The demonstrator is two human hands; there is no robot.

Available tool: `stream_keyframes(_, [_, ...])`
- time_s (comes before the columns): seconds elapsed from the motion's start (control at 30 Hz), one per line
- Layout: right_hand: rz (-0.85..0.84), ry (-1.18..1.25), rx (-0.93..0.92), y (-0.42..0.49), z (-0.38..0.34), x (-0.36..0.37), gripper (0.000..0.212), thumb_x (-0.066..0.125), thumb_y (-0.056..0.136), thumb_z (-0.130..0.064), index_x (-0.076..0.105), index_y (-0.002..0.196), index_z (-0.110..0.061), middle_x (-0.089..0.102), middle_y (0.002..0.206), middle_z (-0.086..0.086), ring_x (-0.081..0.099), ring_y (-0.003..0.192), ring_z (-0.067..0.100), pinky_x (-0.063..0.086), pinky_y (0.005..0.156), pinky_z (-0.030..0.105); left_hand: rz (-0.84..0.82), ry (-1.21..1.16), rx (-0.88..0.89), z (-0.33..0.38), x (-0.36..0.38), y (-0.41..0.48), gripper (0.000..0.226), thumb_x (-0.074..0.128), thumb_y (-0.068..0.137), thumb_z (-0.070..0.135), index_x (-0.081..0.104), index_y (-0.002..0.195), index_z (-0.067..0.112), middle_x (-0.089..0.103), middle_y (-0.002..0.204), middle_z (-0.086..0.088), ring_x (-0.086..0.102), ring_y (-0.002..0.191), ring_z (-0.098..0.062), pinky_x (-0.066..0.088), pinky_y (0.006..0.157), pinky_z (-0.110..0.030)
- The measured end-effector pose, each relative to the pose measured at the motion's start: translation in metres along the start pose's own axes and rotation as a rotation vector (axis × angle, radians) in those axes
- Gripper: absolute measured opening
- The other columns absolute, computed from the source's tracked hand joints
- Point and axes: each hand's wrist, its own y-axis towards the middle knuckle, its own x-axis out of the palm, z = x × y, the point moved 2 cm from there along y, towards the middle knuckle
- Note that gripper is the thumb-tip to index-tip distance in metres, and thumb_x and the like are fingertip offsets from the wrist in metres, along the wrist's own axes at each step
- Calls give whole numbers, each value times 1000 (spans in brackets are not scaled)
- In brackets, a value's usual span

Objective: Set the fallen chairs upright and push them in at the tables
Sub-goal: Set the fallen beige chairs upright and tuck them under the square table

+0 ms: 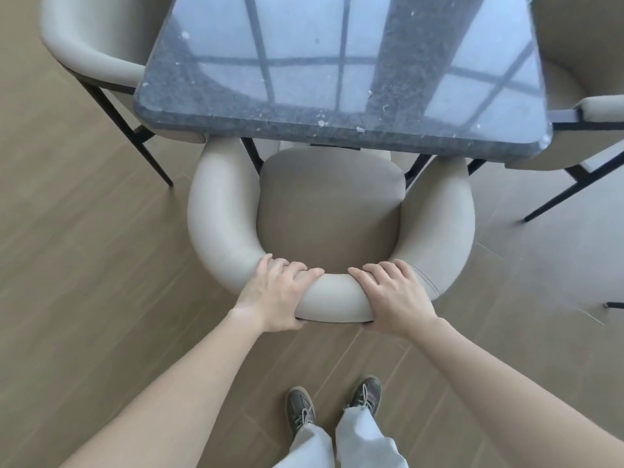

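A beige padded chair (329, 211) with a curved backrest stands upright right below me, its seat front tucked under the near edge of the dark speckled stone table (337, 106). My left hand (275, 293) grips the rear of the backrest, fingers curled over the top. Beside it my right hand (395, 293) holds the same backrest, a short stretch of padding showing between the two hands.
A second beige chair (91, 52) stands upright at the table's left side, and a third (587, 106) at the right, both on thin black legs. Wood-look floor planks lie all around. My shoes (334, 403) are just behind the chair.
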Motion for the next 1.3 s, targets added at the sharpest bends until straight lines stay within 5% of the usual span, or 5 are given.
stream_keyframes(0.1, [16, -65, -20, 8, 8, -1, 87, 82, 66, -54, 56, 144, -24, 70, 126, 1, 68, 111, 30, 47, 106, 46, -14, 61, 19, -6, -1, 9, 96, 68, 83, 69, 24, 163, 37, 52, 154, 5, 56, 133, -31, 31, 121, -53])
stream_keyframes(0.63, [5, -127, 57, 85, 33, -44, 84, 79, 65, -62, 47, 137, -33, 64, 111, -3, 64, 104, 26, 44, 102, 41, 89, 100, 30, -57, -40, 80, 96, 73, 78, 71, 29, 158, 40, 60, 143, 7, 62, 124, -30, 44, 109, -49])
stream_keyframes(1.3, [11, -170, 86, 96, 39, -46, 79, 75, 64, -71, 49, 129, -33, 64, 104, -6, 62, 98, 26, 46, 91, 42, 150, 91, 82, -67, -48, 95, 90, 74, 76, 71, 36, 154, 43, 64, 138, 14, 62, 118, -28, 45, 105, -49])
